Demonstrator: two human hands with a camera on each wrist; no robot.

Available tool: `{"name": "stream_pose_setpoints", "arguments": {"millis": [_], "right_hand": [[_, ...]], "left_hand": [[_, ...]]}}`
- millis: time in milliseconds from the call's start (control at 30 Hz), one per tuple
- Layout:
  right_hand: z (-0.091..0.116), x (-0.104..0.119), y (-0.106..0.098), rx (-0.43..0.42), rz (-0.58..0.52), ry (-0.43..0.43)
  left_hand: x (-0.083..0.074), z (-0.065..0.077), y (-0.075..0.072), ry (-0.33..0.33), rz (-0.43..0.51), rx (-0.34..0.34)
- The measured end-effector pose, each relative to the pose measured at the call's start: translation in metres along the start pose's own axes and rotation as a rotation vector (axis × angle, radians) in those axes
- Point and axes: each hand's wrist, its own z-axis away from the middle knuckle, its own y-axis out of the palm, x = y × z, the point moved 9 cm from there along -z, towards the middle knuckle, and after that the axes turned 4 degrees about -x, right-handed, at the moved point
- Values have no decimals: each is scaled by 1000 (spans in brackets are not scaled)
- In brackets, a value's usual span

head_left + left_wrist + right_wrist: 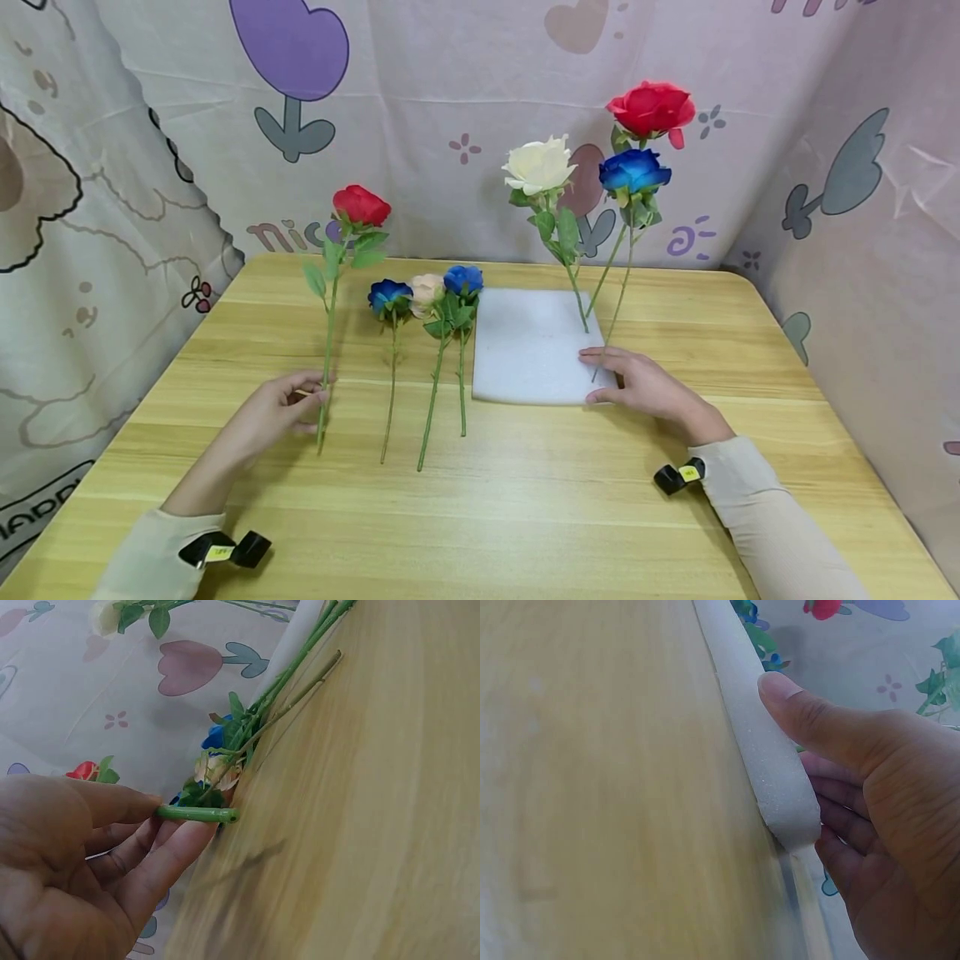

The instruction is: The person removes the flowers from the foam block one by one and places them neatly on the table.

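My left hand (273, 412) pinches the lower stem of a red artificial rose (362, 206) between thumb and fingers, holding it upright over the table's left side. In the left wrist view, the cut end of its green stem (199, 814) pokes out past the fingertips. A white foam board (525, 350) lies flat, and my right hand (637, 383) grips its near right corner, thumb at the front edge. Stuck upright in the board are a white rose (540, 165), a second red rose (651, 110) and a blue rose (634, 172).
Between left hand and board lie two more blue roses (389, 297) and a pale pink rose (427, 293), stems toward the front. The wooden table (495, 517) meets a patterned cloth (420, 108) behind. Each sleeve carries a small black wrist camera (678, 477).
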Motion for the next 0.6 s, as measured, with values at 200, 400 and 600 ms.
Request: {"name": "stream_pose_setpoints", "arguments": {"millis": [200, 400, 600], "right_hand": [[0, 0, 0, 2, 4, 2], [0, -1, 0, 2, 5, 8], [0, -1, 0, 1, 7, 0]], "left_hand": [[7, 3, 3, -28, 16, 26], [11, 7, 3, -47, 20, 36], [17, 10, 5, -80, 47, 61]]}}
